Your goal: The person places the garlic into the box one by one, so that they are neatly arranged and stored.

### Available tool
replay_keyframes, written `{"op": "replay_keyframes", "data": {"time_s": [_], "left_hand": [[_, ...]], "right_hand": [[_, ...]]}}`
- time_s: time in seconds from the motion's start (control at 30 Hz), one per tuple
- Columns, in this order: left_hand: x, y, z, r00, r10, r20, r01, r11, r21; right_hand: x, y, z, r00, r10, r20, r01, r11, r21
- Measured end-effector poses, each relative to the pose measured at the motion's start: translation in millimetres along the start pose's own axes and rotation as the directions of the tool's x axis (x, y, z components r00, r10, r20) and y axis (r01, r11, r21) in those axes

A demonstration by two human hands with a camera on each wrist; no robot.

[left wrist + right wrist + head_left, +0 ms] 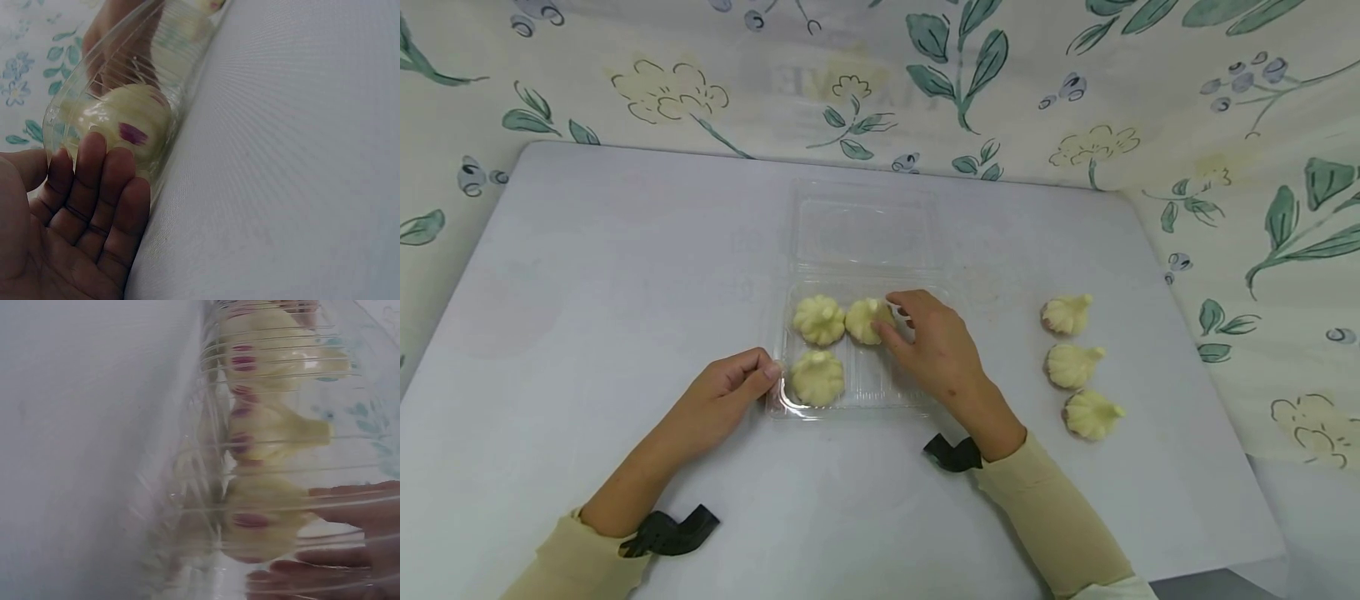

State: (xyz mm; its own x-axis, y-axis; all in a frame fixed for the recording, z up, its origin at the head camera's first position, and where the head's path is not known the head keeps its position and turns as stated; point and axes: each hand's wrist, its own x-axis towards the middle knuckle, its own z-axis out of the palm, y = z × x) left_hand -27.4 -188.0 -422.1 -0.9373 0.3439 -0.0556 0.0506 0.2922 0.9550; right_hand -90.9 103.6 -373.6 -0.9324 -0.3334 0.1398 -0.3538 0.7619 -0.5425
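A clear plastic clamshell container lies open at the middle of the table, its lid folded back toward the far side. My left hand pinches the container's left rim between thumb and fingers. Inside stand a garlic bulb at the back left and another garlic bulb at the front left. With thumb and fingertips my right hand holds a third garlic bulb in the back row, against its neighbour. Through the ribbed plastic, the right wrist view shows purple marks on the bulbs.
Toward the table's right side, three more garlic bulbs form a rough column, stems pointing right. The white table is bordered at the back and sides by a flower-print cloth. Black straps hang at both wrists.
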Motion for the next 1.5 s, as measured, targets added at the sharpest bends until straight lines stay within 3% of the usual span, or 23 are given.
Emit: {"op": "replay_keyframes", "data": {"time_s": [0.4, 0.6, 1.07, 1.5], "left_hand": [[0.5, 1.6, -0.1, 1.000, 0.001, -0.003, -0.001, 1.000, 0.008], [-0.6, 1.0, 1.0, 1.000, 0.001, -0.009, -0.001, 1.000, 0.002], [0.0, 0.4, 0.0, 1.000, -0.005, -0.001, 0.005, 1.000, 0.010], [0.2, 0.7, 0.3, 1.000, -0.019, -0.003, 0.019, 1.000, -0.002]], "right_hand": [[-2.9, -2.2, -10.7, 1.000, 0.001, -0.009, -0.001, 1.000, 0.011], [-6.4, 0.0, -14.2, 0.999, -0.036, -0.032, 0.037, 0.999, 0.020], [-20.8, 3.2, -41.7, 0.996, -0.056, -0.066, 0.051, 0.996, -0.075], [-42.2, 24.5, -69.5, 0.984, -0.104, -0.147, 0.083, 0.986, -0.146]]}}
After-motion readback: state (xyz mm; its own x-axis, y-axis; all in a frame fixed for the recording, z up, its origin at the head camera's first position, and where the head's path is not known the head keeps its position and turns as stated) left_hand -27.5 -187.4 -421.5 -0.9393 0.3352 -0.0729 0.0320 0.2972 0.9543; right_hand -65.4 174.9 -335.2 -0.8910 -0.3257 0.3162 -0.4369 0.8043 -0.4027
